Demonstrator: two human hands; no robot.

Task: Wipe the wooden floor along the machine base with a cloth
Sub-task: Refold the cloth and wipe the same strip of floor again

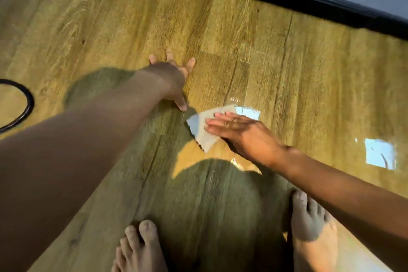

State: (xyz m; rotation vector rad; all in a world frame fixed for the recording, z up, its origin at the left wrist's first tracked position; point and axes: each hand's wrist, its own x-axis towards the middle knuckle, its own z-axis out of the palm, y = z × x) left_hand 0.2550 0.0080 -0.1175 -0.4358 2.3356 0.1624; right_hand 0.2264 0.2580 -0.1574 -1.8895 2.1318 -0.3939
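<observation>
A small pale cloth (202, 132) lies flat on the wooden floor (298, 77) near the middle of the view. My right hand (240, 132) presses on the cloth with straight fingers pointing left. My left hand (173, 77) rests flat on the floor just beyond the cloth, fingers spread, thumb reaching toward the cloth's corner. The dark machine base (287, 0) runs diagonally across the top right, well beyond both hands.
My two bare feet, the left foot (139, 249) and the right foot (311, 227), stand on the floor at the bottom edge. A black cable loop (27, 106) lies at the left edge. Bright window reflections (379, 153) shine on the floor at right.
</observation>
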